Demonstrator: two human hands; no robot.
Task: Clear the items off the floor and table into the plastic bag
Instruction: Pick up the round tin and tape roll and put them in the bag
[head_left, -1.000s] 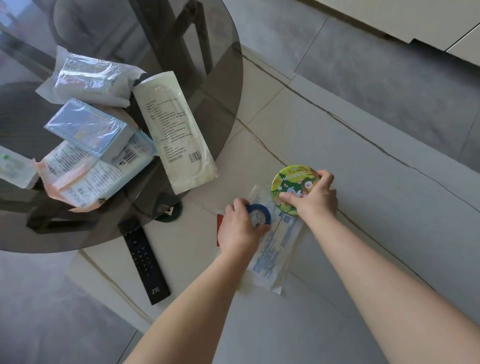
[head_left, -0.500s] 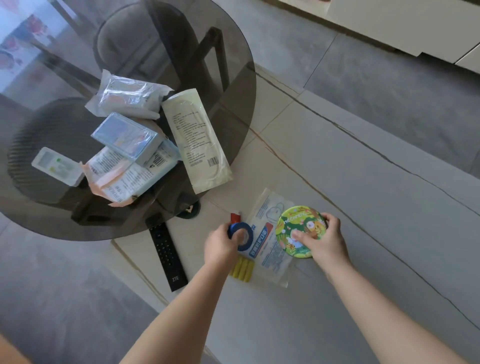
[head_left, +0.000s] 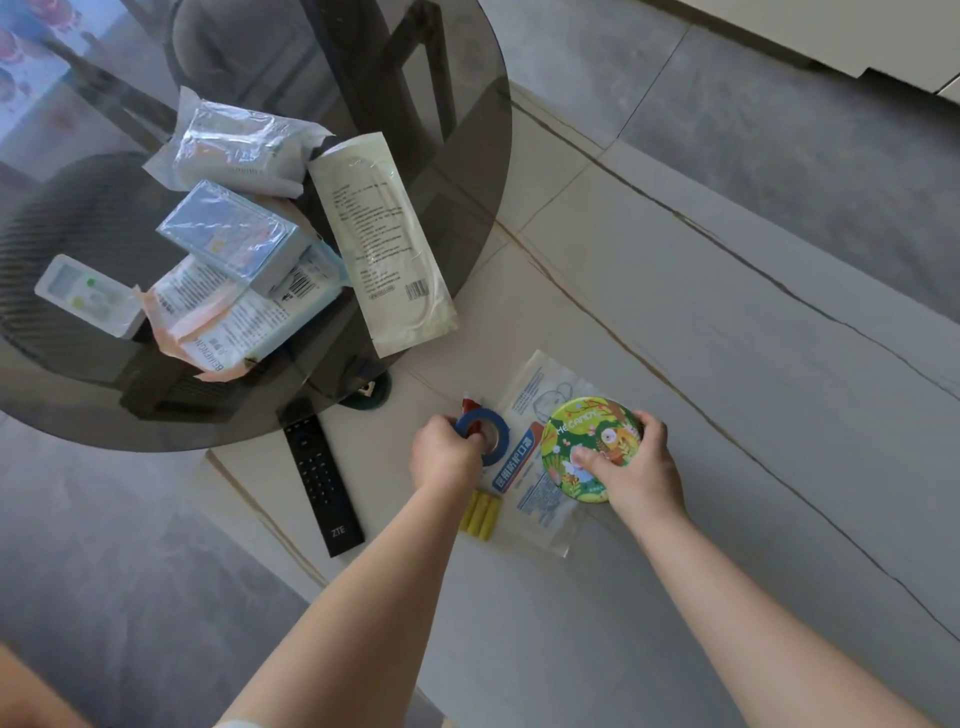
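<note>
My left hand (head_left: 441, 454) grips a blue tape roll (head_left: 491, 434) just above the floor. My right hand (head_left: 636, 470) holds a round green candy tin (head_left: 584, 441) by its edge. Under both lies a clear mask packet (head_left: 540, 499) flat on the floor. Yellow sticks (head_left: 480, 517) lie beside it, and a small red item (head_left: 472, 402) peeks out behind the tape. A black ZTE remote (head_left: 319, 478) lies on the floor to the left. No plastic bag is in view.
A round smoked-glass table (head_left: 467, 171) at upper left carries several sealed packets (head_left: 382, 244), a blue box (head_left: 234, 236) and a white remote (head_left: 85, 293). A grey chair (head_left: 249, 52) stands behind it. The floor is pale tile beside a grey rug (head_left: 104, 571).
The view has pulled back and up, so the table and floor items show more fully. Both hands still hold the tape and the tin; the yellow sticks have come into sight.
</note>
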